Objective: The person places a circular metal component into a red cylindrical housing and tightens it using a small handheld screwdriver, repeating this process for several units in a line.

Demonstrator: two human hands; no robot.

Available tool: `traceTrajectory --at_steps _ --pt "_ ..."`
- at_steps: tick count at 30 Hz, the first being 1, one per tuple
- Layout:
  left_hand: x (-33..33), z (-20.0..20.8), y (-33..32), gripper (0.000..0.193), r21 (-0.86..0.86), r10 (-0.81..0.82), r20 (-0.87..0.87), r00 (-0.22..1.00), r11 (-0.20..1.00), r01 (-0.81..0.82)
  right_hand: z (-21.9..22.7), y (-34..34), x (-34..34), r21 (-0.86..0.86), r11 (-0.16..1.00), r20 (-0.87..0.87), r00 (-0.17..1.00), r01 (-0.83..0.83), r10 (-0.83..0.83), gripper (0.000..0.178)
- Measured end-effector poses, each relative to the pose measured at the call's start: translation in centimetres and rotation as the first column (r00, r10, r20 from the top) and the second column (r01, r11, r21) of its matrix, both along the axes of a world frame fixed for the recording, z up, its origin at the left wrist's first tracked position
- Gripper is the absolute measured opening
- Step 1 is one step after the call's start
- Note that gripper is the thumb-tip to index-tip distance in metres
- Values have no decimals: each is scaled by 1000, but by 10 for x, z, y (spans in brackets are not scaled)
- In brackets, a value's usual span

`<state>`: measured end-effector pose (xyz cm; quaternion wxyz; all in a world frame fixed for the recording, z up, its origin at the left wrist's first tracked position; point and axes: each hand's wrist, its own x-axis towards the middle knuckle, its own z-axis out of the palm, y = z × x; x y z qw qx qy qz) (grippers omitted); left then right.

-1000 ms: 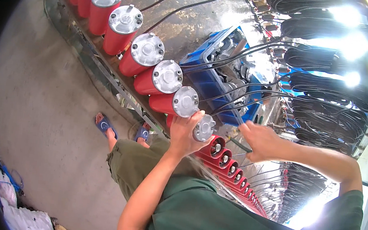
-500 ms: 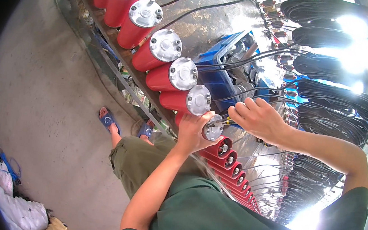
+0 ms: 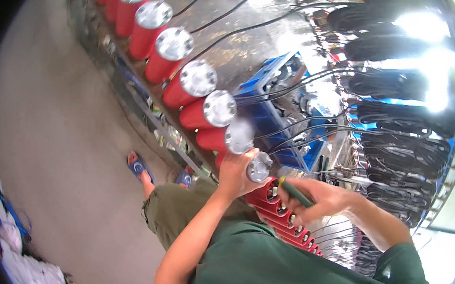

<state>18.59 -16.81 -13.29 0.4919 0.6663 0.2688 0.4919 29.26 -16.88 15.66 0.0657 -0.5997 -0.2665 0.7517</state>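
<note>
My left hand [image 3: 235, 171] is closed around the top of a red cylinder, just below its round silver end cap [image 3: 259, 167]. Most of that cylinder's red body is hidden behind the fingers. To the right of the cap, my right hand [image 3: 319, 200] grips a screwdriver [image 3: 296, 192] by its dark green handle, which has a yellow end toward the cap. I cannot make out the blade. The handle is apart from the cap. Close beside my left hand stands another capped red cylinder [image 3: 214, 139], its cap blurred.
Capped red cylinders [image 3: 181, 93] run along the bench edge toward the far left; uncapped ones [image 3: 286, 219] line up on the near side. A blue crate [image 3: 263, 121] of metal parts sits on the bench. Black cables cross to coiled bundles [image 3: 403, 153] at the right.
My right hand has drawn back from the cap, moving nearer and slightly right with the screwdriver. My left hand stays on the cylinder. The whole view has shifted a little.
</note>
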Motion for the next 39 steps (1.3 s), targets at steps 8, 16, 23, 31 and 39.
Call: traceTrajectory --at_steps 8,16,23,31,39 --pt "-17 40 7 95 22 -145 -296 944 987 158 -61 -134 78 326 874 406 782 359 -473 40" --pt "101 123 61 18 339 -261 -270 927 875 345 -138 -192 198 445 873 880 280 -202 -383 85" --pt "146 102 142 21 506 6 -542 841 801 320 -167 -182 231 721 596 684 223 -353 -695 53" --pt "218 65 215 36 394 75 -742 666 853 343 -165 -178 265 935 343 333 107 87 -937 16" --pt "260 67 217 37 586 508 -810 293 714 383 -171 -139 296 934 356 353 -61 -41 -934 13"
